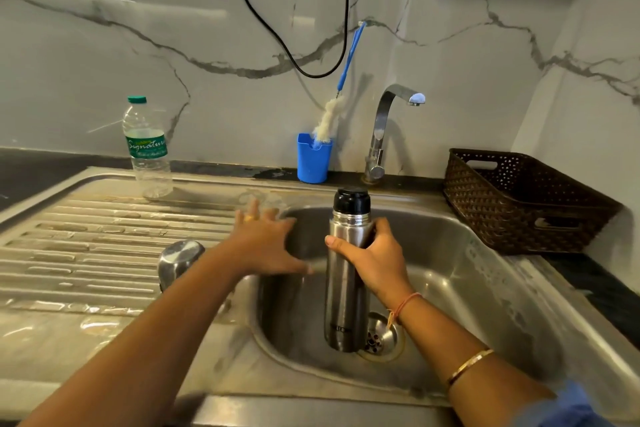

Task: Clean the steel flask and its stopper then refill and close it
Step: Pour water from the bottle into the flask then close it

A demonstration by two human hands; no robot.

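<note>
A tall steel flask (343, 302) stands upright over the sink basin (460, 288), with its black stopper (350, 200) seated in the neck. My right hand (375, 255) is wrapped around the flask's upper body. My left hand (268, 241) hovers just left of the flask, fingers spread, holding nothing. The flask's steel cup lid (180, 260) lies upside down on the draining board (86, 236), partly behind my left forearm.
A clear water bottle (147, 149) with a green cap stands at the back left. A blue cup (313, 158) holds a bottle brush (329, 121) beside the tap (384, 128). A brown woven basket (519, 201) sits at the right. The drain (379, 336) lies behind the flask's base.
</note>
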